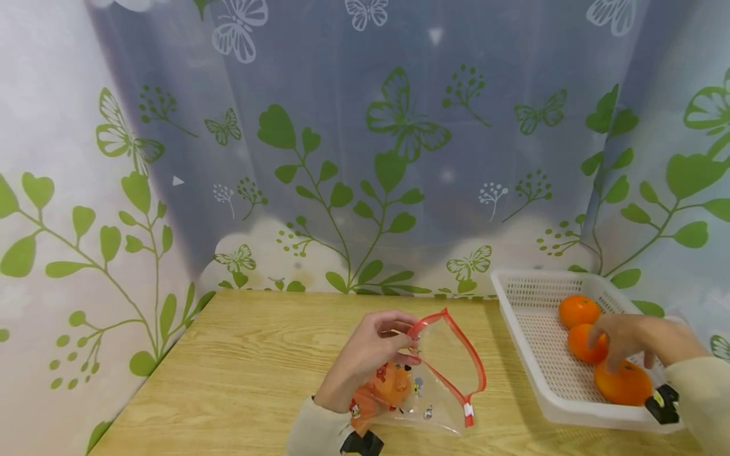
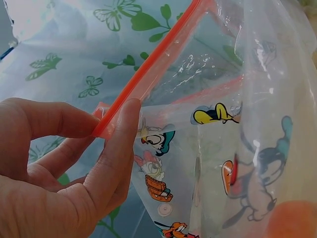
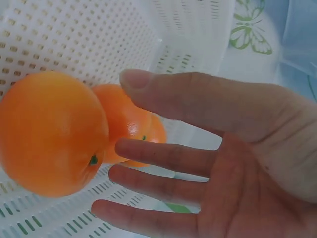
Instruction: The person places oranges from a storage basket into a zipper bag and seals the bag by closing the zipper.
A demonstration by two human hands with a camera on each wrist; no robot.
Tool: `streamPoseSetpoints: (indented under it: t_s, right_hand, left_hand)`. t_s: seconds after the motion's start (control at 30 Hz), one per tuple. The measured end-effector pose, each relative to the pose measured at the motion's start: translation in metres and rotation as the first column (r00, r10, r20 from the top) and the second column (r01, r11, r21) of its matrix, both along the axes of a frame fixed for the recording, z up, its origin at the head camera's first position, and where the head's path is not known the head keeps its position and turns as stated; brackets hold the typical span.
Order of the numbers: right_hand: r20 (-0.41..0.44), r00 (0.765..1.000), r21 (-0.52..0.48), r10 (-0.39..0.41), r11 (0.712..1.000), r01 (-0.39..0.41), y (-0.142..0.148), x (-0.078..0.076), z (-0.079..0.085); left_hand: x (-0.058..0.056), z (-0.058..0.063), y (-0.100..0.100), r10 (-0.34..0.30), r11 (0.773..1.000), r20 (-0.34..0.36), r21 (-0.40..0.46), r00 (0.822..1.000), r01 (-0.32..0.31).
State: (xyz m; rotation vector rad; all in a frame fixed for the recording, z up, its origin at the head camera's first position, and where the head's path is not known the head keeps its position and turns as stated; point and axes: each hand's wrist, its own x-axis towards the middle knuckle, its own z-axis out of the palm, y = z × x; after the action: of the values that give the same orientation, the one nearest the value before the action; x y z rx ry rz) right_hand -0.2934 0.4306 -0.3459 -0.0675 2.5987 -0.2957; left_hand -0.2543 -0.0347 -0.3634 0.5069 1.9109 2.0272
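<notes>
My left hand pinches the red zip edge of a clear plastic zip bag printed with cartoon figures. In the left wrist view the thumb and index finger grip one corner of that red strip, and the bag's mouth gapes. Orange fruit shows through the plastic at the bottom. My right hand is over the white basket, fingers spread beside the nearest orange. In the right wrist view the fingers look straight, with nothing held. Two more oranges lie behind it.
The basket stands at the right of a wood-grain table. A white slider hangs at the bag's zip end. Behind the table and along both sides hangs a curtain with green leaves and butterflies.
</notes>
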Motion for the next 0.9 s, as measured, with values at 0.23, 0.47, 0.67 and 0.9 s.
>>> streamPoseSetpoints:
  t_s: [0.23, 0.47, 0.67, 0.9]
  right_hand:
    - [0.024, 0.994, 0.064, -0.106, 0.992, 0.105, -0.002, -0.004, -0.002]
    - [0.030, 0.994, 0.090, -0.106, 0.991, 0.103, 0.000, -0.006, -0.004]
    - [0.067, 0.990, 0.119, -0.125, 0.986, 0.117, 0.001, -0.011, -0.007]
    - [0.077, 0.981, 0.121, -0.176, 0.979, 0.166, 0.004, -0.013, -0.008]
  left_hand:
    - [-0.001, 0.001, -0.001, -0.002, 1.000, 0.004, 0.006, 1.000, 0.002]
    - [-0.001, 0.000, 0.000, 0.000, 1.000, 0.011, 0.008, 1.000, 0.000]
    - [-0.001, 0.000, 0.000, 0.000, 1.000, 0.010, 0.008, 1.000, 0.000]
    - [-0.001, 0.000, -0.001, -0.002, 1.000, 0.013, 0.009, 1.000, 0.002]
